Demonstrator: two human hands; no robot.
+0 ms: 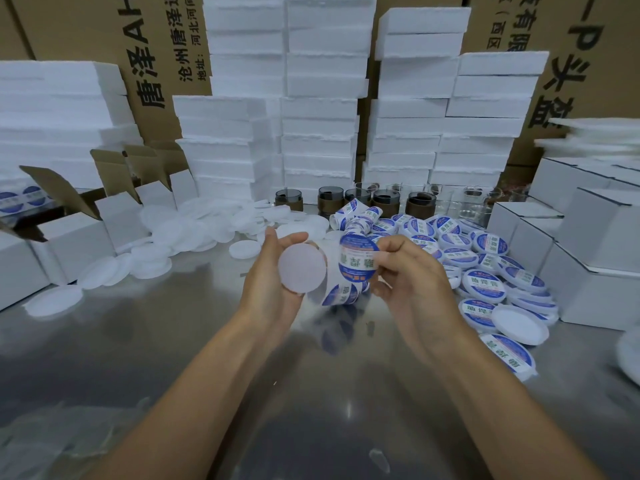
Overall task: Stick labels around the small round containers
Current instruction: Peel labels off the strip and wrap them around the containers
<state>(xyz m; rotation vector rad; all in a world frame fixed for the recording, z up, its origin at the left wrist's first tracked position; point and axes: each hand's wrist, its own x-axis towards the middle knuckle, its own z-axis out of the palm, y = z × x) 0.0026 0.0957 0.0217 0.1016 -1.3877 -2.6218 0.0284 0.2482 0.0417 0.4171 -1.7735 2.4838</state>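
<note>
My left hand (273, 282) grips a small round white container (302, 268), its flat face turned toward me. My right hand (405, 271) pinches a round blue-and-white label (358, 259) on a strip of labels (349, 237) that curls up and back from between the hands. More of the strip hangs below the container. Both hands hover above the shiny metal table (242, 358).
A heap of labelled containers (485, 268) lies at the right. Plain white containers (194, 230) are scattered at the left. White cartons (588, 244) stand right, open cartons (86, 223) left. Foam slabs (318, 98), dark jars (384, 199) and clear glasses (471, 202) line the back.
</note>
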